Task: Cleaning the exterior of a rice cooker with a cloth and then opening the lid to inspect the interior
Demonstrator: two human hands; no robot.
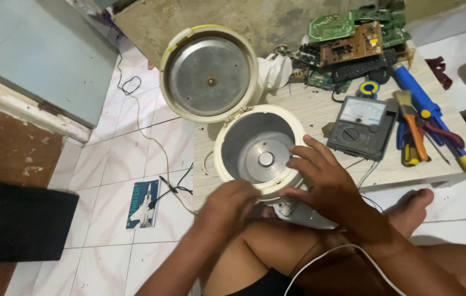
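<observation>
- Rice cooker (257, 148), lid (209, 74) hinged open, sits at the near edge of the low surface (309, 109).
- Left hand (227, 205) curled on its front rim; right hand (323, 183) spread against its side.
- Risk: a hard pull likely tips it off the edge.
- Multimeter (363, 127) close by could get knocked.

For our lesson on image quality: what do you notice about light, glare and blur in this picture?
Head view: soft, even light; a dull sheen on the cooker lid's metal plate; both hands, left and right, slightly blurred; wide-lens bending at the edges; the tools stay sharp.
</observation>
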